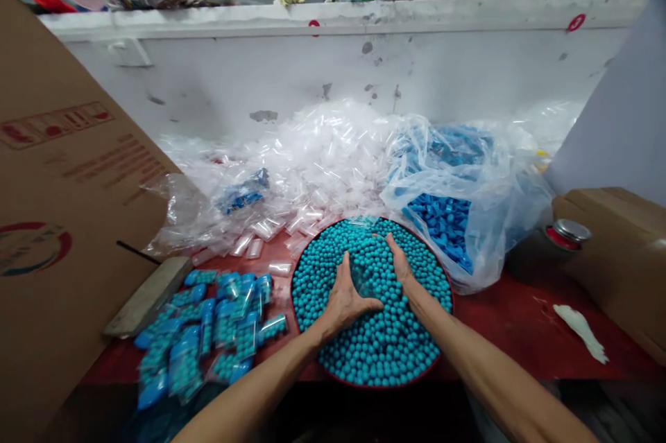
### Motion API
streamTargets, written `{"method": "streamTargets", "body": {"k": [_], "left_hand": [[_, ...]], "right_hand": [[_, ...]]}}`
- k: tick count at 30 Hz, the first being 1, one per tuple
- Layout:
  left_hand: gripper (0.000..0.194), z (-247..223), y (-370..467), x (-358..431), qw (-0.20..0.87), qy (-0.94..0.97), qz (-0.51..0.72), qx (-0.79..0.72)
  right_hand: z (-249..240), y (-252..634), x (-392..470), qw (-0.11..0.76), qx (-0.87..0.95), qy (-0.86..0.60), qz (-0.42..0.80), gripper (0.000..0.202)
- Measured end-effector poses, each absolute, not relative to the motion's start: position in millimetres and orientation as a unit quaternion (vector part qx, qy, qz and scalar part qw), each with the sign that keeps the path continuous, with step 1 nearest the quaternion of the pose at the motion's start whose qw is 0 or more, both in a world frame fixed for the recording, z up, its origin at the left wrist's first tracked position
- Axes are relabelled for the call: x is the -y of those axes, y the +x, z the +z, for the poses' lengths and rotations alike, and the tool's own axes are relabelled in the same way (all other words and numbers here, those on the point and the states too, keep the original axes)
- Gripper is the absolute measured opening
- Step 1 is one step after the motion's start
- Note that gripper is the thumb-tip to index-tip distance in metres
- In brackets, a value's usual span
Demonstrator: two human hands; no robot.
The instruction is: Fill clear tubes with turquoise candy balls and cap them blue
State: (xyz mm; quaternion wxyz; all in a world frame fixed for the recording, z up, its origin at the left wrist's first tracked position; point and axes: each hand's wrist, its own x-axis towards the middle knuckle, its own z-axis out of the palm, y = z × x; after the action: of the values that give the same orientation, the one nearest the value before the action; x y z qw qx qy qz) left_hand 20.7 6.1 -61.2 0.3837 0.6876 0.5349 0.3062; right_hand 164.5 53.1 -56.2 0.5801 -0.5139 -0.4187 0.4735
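Observation:
A round red-rimmed tray [451,296] full of teal beads [377,353] sits in front of me. Inside it, my left hand [349,297] rests at the beads with thumb and fingers spread wide. Opposite, my right hand [399,264] reaches in with its visible fingers stretched out; the others are hidden. Beads are heaped between both hands. A darker, glassy patch beside the left palm may be clear plastic, but I cannot tell. Left of the tray lie several filled clear tubes [226,322] with blue caps.
Behind the tray spreads a pile of empty clear tubes [333,152]. An open plastic bag [483,235] holds blue caps [440,218]. Cardboard boxes [67,172] flank both sides. A wooden block [148,297], a silver-lidded container [571,229] and a white scrap [580,331] lie nearby.

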Motion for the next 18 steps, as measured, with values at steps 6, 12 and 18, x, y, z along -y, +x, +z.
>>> {"method": "streamTargets", "body": {"k": [6, 12, 18], "left_hand": [[0.116, -70.9, 22.8, -7.5, 0.383, 0.671, 0.331, -0.541], [0.101, -68.1, 17.5, -6.3, 0.403, 0.695, 0.341, -0.489], [0.104, -62.7, 16.5, -4.7, 0.398, 0.702, 0.325, -0.493]], "right_hand": [[-36.3, 145.8, -38.1, 0.543, 0.477, -0.515, 0.460, 0.053], [-37.7, 144.2, -26.7, 0.505, 0.575, -0.504, 0.400, 0.044], [-58.9, 187.5, -59.6, 0.516, 0.528, -0.613, 0.282, 0.042]]}}
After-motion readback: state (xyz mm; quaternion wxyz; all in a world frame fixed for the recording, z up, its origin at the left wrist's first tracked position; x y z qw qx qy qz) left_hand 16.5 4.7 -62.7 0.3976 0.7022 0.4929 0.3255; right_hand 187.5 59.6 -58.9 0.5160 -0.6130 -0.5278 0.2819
